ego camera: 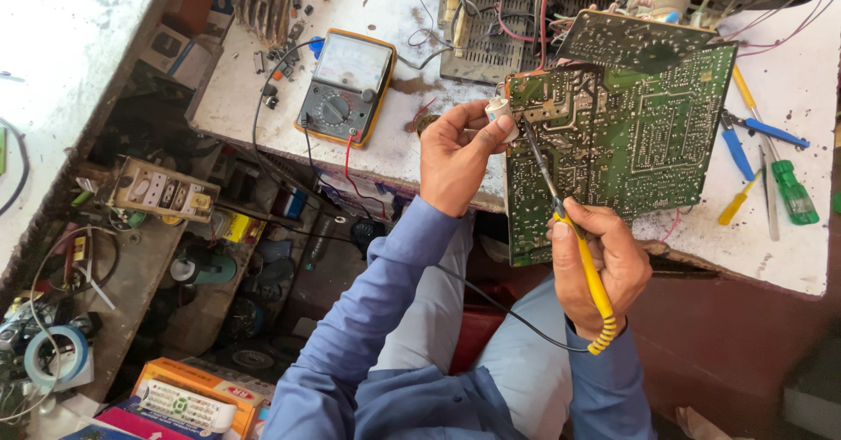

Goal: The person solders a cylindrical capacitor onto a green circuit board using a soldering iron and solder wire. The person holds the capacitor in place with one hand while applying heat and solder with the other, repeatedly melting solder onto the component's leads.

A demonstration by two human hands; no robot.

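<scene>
Two hands work at one green circuit board (pixel 631 133), our landmark, propped solder side up on the bench edge, presumably so its joints face us; left of the board lies an analogue multimeter (pixel 343 85) with leads trailing off the bench; our left hand (pixel 455 155) meets the board's upper left corner, thumb and fingers pinching a small white part (pixel 499 109) there, seemingly to steady it; our right hand (pixel 604 265), below the board, has its fingers wrapped tightly round a yellow soldering iron (pixel 589 269), tip angled up onto the board's left side; right of the board lie blue-handled pliers (pixel 740 138) and a green screwdriver (pixel 793 190)
</scene>
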